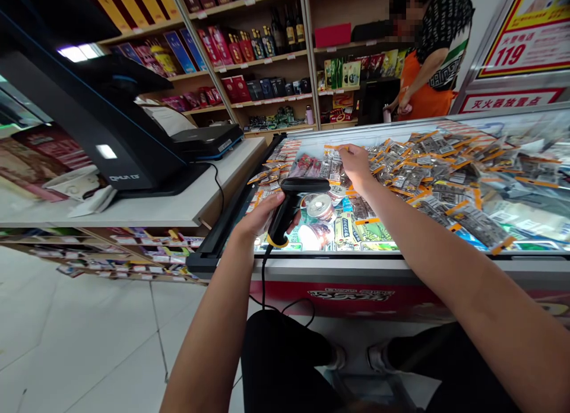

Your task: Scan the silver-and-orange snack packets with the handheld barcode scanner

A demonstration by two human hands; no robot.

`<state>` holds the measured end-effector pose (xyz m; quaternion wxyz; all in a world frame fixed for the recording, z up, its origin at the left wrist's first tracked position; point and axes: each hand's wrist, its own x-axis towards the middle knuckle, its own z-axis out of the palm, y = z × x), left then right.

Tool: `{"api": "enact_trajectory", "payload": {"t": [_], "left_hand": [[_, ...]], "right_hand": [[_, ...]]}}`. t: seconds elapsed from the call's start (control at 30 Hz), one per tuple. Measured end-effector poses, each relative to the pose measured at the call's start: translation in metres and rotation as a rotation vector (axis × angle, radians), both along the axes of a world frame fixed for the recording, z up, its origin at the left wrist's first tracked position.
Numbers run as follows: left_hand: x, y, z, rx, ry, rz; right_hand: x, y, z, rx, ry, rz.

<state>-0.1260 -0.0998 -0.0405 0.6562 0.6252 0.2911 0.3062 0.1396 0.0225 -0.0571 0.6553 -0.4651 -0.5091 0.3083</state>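
Observation:
My left hand (259,216) is wrapped round the handle of a black corded barcode scanner (288,206), held above the glass top of a chest freezer (338,272). The scanner's head points to the right. Over the glass, my right hand (357,165) pinches the orange top edge of a small clear snack packet (330,158). Many similar orange-edged packets (414,164) lie heaped on the glass to the right of this hand. Beneath the glass, round tubs (319,208) and green bags (376,232) show.
On the left a counter (178,206) carries a black checkout terminal (129,146). The scanner's cord (263,282) hangs toward my knees. Shelves of boxes and bottles (262,45) line the back. Another person in an orange apron (412,83) stands beyond the freezer.

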Motion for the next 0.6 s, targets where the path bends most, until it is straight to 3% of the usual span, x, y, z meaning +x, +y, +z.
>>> {"api": "enact_trajectory", "payload": {"t": [0.6], "left_hand": [[-0.002, 0.004, -0.002, 0.121, 0.014, 0.04]], "right_hand": [[0.001, -0.008, 0.011, -0.027, 0.012, 0.006]]}}
